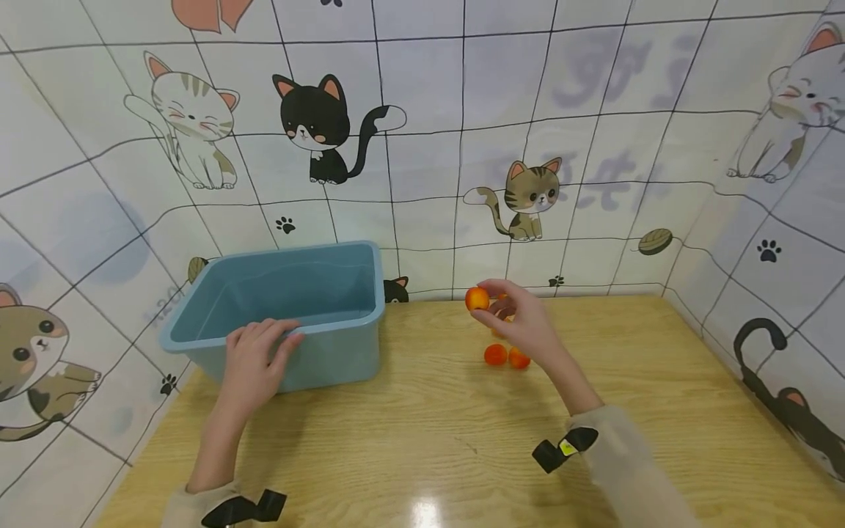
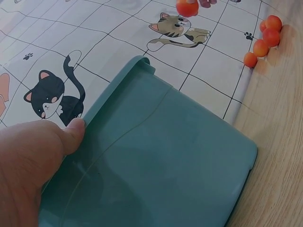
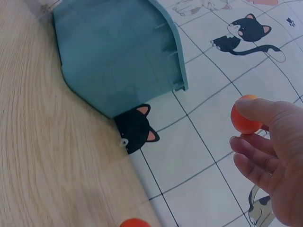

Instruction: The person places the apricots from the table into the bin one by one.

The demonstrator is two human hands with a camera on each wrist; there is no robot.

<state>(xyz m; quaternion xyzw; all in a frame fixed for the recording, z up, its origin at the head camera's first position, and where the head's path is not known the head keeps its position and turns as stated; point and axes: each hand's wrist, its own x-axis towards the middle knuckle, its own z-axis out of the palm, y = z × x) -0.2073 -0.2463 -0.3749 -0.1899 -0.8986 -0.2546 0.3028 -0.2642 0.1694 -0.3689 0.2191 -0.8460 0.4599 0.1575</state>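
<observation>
In the head view my left hand grips the front rim of a blue-green plastic bin, fingers over the edge. The left wrist view has the thumb against the bin's outer wall; the other fingers are hidden. My right hand pinches a small round orange-red fruit between thumb and fingers, raised above the table right of the bin. Under that hand, several similar fruits lie on the tabletop, some partly covered by it. From the right wrist, the held fruit shows beneath the thumb.
The bin stands at the back left of a light wooden table. Behind and at both sides rises a wall covering with a grid and cartoon cats. A strap with a black device is worn on each sleeve.
</observation>
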